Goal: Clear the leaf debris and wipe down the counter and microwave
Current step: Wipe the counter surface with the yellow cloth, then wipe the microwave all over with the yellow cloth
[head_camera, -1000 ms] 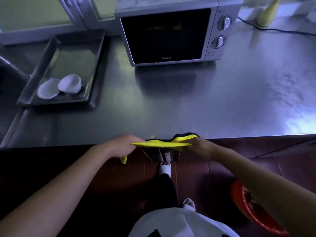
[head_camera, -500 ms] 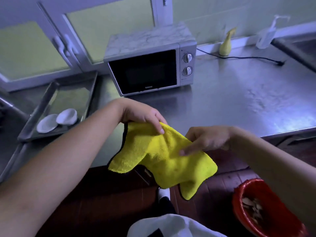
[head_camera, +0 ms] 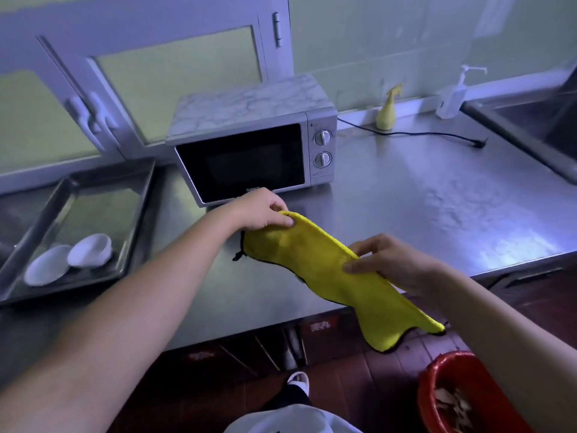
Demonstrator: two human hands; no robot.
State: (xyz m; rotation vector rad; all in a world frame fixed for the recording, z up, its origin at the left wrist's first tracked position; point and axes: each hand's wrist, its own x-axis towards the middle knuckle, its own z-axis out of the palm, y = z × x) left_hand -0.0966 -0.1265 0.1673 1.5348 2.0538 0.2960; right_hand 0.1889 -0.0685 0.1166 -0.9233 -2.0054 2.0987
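Yellow cloth (head_camera: pixel 337 270) stretched above steel counter (head_camera: pixel 406 214), microwave (head_camera: pixel 249 160) behind.

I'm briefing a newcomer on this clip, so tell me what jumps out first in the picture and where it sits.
The bright yellow cloth catches the eye first, held over the front of the steel counter and pinched by the left hand and the right hand. Behind it the silver microwave stands at the counter's back, door shut. At lower right, a red bin on the floor holds pale scraps.
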